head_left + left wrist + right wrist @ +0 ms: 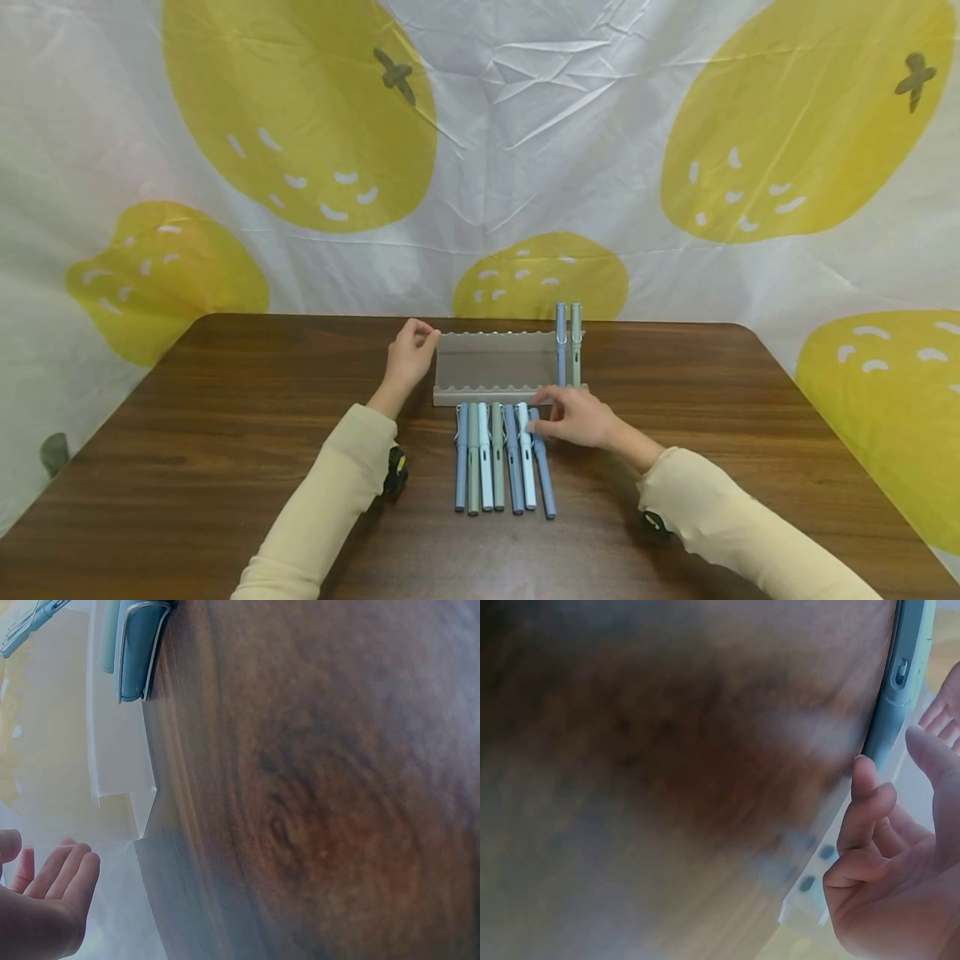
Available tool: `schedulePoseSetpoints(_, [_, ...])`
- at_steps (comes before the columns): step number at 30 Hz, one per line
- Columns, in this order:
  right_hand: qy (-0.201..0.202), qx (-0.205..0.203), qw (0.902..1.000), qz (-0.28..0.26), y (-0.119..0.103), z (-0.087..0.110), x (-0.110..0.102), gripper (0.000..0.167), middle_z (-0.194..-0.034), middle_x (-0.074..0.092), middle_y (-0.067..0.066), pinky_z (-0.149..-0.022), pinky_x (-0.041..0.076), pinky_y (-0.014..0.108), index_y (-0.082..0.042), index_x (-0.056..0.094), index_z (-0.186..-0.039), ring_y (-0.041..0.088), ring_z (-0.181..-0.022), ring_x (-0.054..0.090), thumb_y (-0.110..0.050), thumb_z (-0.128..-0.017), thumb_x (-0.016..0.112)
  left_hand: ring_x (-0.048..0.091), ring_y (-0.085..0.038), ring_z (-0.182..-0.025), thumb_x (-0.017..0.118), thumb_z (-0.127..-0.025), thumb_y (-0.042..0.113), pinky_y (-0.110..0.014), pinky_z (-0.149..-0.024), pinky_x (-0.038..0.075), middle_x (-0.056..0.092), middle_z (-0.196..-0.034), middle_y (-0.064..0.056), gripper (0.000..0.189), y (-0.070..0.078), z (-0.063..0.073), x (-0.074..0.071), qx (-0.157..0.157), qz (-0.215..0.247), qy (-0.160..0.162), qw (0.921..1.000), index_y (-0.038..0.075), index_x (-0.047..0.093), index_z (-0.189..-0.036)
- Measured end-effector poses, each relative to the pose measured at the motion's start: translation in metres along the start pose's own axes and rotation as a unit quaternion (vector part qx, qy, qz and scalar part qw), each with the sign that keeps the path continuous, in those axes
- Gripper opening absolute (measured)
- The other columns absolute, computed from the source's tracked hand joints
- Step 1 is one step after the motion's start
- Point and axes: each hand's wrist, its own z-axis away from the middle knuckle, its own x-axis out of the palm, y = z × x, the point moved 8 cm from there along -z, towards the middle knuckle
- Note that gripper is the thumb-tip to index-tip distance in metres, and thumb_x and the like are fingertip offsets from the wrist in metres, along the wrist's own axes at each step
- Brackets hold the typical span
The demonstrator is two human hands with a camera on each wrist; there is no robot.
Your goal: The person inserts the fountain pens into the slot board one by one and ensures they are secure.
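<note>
A clear pen rack [495, 360] with scalloped edges stands near the table's back. Two capped pens, one blue [561, 346] and one green [576, 346], rest in its right end. My left hand [410, 354] pinches the rack's upper left corner; in the left wrist view its fingers [67, 881] reach the rack's end. In front of the rack lie several pens side by side, blue, green and light blue. My right hand [579, 417] hovers at the cap end of the rightmost blue pen [543, 471], which lies slightly slanted. Thumb and forefinger are apart, with nothing gripped.
The brown wooden table [225, 458] extends widely on both sides. Behind it hangs a white cloth [487, 167] with large yellow fruit prints. A dark band with a small device [396, 471] is on the left wrist.
</note>
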Motion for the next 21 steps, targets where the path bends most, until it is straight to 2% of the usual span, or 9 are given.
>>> schedulePoseSetpoints(10, [-0.020, -0.018, 0.9995, 0.016, -0.0024, 0.0013, 0.0040, 0.042, -0.063, 0.050, -0.007, -0.048, 0.039, 0.024, -0.003, 0.054, -0.109, 0.006, -0.052, 0.046, -0.033, -0.081, 0.063, 0.055, -0.030, -0.096, 0.051, -0.090, 0.021, -0.041, -0.077, 0.042, 0.060, -0.101, -0.019, 0.020, -0.0002, 0.0008, 0.0004, -0.004, 0.003, -0.007, 1.0000, 0.002, 0.050, -0.096])
schedulePoseSetpoints(21, [-0.081, -0.003, 0.9953, -0.054, 0.0009, 0.0059, 0.0065, 0.040, -0.063, 0.051, -0.001, -0.041, 0.042, 0.027, -0.001, 0.050, -0.112, 0.009, -0.042, 0.046, -0.024, -0.082, 0.063, 0.055, -0.030, -0.097, 0.051, -0.090, 0.020, -0.042, -0.078, 0.042, 0.060, -0.100, -0.019, 0.020, -0.0004, 0.0004, 0.0002, -0.002, 0.005, -0.003, 1.0000, 0.001, 0.050, -0.095])
